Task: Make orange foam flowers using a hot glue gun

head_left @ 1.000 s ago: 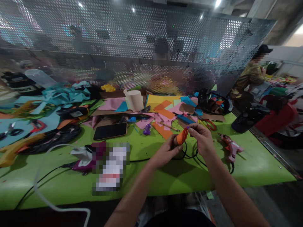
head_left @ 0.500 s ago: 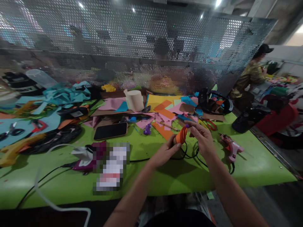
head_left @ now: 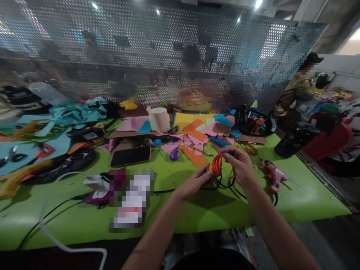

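Fingers of my left hand close round the lower left side of an orange ridged piece, which looks like layered paper or foam. At its upper right end is a small purple tip, pinched by the fingers of my right hand. Both hands are just above the green table, with a black cable looping beneath them. To the right of my right hand lies a pink glue gun. A small purple figure-like lump sits left of the orange piece.
Coloured paper scraps, a white roll and red-handled scissors lie toward the back. On the left are a phone and a purple power strip with cables. Behind stands a perforated metal screen; a person is at far right.
The orange piece has tilted, and its ridges look more spread. My right hand has moved slightly down, its fingers more closed over the purple tip. My left hand still grips the piece.
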`<action>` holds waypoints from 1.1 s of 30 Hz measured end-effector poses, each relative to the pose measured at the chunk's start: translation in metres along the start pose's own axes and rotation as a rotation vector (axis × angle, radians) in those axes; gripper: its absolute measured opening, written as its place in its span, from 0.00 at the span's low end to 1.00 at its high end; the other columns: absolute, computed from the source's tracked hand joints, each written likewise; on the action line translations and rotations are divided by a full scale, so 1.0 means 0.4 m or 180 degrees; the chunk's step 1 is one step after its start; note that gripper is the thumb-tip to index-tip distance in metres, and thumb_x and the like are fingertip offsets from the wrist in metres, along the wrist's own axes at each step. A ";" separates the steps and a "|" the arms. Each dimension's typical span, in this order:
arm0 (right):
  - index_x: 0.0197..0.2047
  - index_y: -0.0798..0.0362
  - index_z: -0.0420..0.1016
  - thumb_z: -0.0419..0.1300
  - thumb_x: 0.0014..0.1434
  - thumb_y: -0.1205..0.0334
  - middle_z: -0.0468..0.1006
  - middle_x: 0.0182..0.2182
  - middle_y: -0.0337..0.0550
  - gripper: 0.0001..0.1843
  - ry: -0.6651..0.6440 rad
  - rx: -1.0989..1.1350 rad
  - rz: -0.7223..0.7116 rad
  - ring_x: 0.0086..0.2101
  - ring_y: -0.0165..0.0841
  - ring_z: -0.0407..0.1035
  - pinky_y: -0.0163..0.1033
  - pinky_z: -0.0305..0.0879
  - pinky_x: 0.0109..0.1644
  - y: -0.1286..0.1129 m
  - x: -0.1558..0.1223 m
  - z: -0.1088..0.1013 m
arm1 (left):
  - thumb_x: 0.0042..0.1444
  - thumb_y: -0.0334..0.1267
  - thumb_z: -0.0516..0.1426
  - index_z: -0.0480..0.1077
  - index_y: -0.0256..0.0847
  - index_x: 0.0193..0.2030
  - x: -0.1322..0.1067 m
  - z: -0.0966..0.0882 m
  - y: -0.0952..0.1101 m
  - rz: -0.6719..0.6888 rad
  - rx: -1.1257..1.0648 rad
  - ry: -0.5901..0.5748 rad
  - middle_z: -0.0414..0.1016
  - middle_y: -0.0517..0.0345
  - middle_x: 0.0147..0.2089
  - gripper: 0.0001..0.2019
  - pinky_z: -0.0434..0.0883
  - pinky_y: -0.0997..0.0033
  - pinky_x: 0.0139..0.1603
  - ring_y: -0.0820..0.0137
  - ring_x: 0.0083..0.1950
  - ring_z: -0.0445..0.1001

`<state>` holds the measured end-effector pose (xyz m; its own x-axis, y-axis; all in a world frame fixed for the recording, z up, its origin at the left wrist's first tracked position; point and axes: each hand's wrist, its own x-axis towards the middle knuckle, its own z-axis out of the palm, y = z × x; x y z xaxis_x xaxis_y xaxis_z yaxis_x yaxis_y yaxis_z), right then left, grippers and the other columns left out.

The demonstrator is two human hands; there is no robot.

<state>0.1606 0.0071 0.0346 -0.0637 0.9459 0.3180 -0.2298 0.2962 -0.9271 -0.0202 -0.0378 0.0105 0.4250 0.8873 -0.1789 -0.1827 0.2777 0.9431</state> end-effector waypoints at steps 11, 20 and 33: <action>0.43 0.43 0.84 0.70 0.53 0.55 0.81 0.37 0.39 0.13 0.0053 -0.0040 0.0152 0.34 0.31 0.68 0.35 0.63 0.36 -0.003 0.000 -0.005 | 0.56 0.64 0.56 0.64 0.40 0.64 0.012 0.000 -0.001 0.0431 0.0890 0.0166 0.67 0.50 0.65 0.37 0.59 0.58 0.68 0.55 0.67 0.61; 0.31 0.49 0.81 0.70 0.51 0.54 0.77 0.27 0.37 0.08 0.0268 -0.0348 0.0029 0.31 0.31 0.67 0.36 0.64 0.35 0.000 -0.003 0.000 | 0.63 0.59 0.50 0.64 0.38 0.57 0.021 0.006 -0.003 0.0756 0.1653 0.0279 0.68 0.55 0.45 0.27 0.66 0.65 0.52 0.64 0.47 0.66; 0.42 0.46 0.84 0.69 0.54 0.54 0.83 0.40 0.42 0.12 0.0222 -0.0206 0.0060 0.34 0.32 0.70 0.36 0.64 0.34 -0.001 0.000 -0.001 | 0.61 0.62 0.53 0.66 0.42 0.62 0.017 0.003 -0.005 0.0541 0.0840 0.0245 0.70 0.52 0.61 0.31 0.60 0.63 0.67 0.59 0.64 0.63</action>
<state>0.1611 0.0071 0.0349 0.0008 0.9577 0.2879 -0.1657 0.2841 -0.9444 -0.0158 -0.0330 0.0078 0.3381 0.9408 -0.0237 -0.0050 0.0270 0.9996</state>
